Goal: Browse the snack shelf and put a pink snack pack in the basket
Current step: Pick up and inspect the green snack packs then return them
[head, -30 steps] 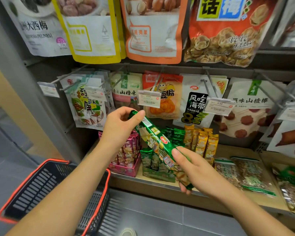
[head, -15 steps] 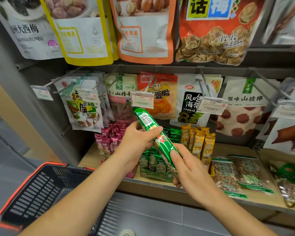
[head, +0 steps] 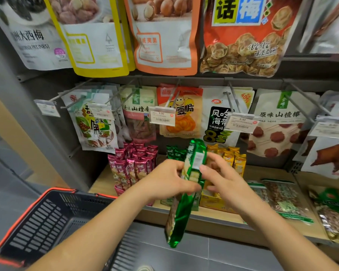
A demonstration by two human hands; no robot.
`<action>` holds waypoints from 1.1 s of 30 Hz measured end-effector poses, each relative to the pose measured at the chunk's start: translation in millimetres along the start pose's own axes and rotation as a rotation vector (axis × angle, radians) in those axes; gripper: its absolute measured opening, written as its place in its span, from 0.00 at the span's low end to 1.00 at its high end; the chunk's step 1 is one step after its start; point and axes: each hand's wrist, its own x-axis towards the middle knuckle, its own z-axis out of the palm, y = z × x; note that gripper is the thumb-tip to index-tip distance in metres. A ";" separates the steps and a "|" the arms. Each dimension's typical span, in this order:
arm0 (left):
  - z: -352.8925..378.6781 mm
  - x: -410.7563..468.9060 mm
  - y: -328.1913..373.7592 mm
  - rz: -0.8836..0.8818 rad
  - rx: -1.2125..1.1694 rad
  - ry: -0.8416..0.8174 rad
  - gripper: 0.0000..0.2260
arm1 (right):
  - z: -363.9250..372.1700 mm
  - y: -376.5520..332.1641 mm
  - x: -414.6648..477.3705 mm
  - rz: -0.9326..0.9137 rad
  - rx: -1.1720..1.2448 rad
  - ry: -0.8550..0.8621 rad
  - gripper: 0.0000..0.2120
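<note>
Fingers (head: pixel 216 160) of R hand (head: pixel 223 180) and L hand (head: pixel 164 180) pinch a long green snack pack (head: pixel 181 212) at mid-length. It's near upright, its lower end hanging below the shelf (head: pixel 102 182) edge. Pink snack packs (head: pixel 133 165) stand untouched in their box on the shelf, just L of the hands. Basket (head: pixel 33 231), black w/ red rim, sits lower L, below the shelf. Yellow packs (head: pixel 235 161) stand behind R hand.

Wooden shelf (head: pixel 266 173), pink snack packs (head: pixel 133 165) at left, green packs (head: pixel 173 153), yellow packs (head: pixel 235 161), flat bags (head: pixel 282 198) at right
</note>
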 end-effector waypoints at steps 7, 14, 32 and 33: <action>10.3 1.0 -2.1 -0.007 0.087 -0.136 0.14 | -0.4 7.7 1.6 0.033 0.314 0.233 0.11; -20.5 -3.3 -9.3 -0.060 0.141 -0.184 0.19 | -27.6 20.2 6.9 0.189 0.469 0.542 0.14; -42.9 -12.0 0.3 0.009 -0.029 0.164 0.15 | -29.4 25.2 -7.5 -0.146 -0.709 0.174 0.30; -41.1 -10.1 -0.1 -0.003 -0.078 0.162 0.16 | -24.5 25.1 -9.3 -0.157 -0.786 0.097 0.33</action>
